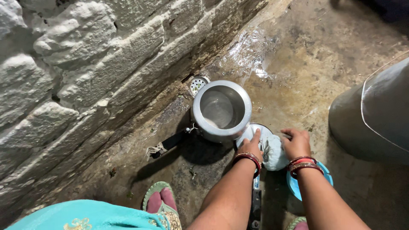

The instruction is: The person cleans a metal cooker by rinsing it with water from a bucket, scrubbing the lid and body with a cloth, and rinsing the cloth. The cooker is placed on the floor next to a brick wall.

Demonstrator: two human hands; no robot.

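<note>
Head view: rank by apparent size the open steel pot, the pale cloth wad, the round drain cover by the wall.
1. Open steel pot, clearly the largest.
2. Pale cloth wad under the right hand, partly hidden, so its full extent is unsure.
3. Round drain cover, smallest, though it lies farther from the camera and the pot overlaps it.

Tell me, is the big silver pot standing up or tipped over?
Standing up. The silver pot sits on the wet floor with its round mouth facing up, lid off.

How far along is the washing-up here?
The open pot stands upright, shiny inside, apparently washed. In hand: the left hand steadies the lid while the right hand presses a pale cloth on it. The blue dish appears still untouched.
</note>
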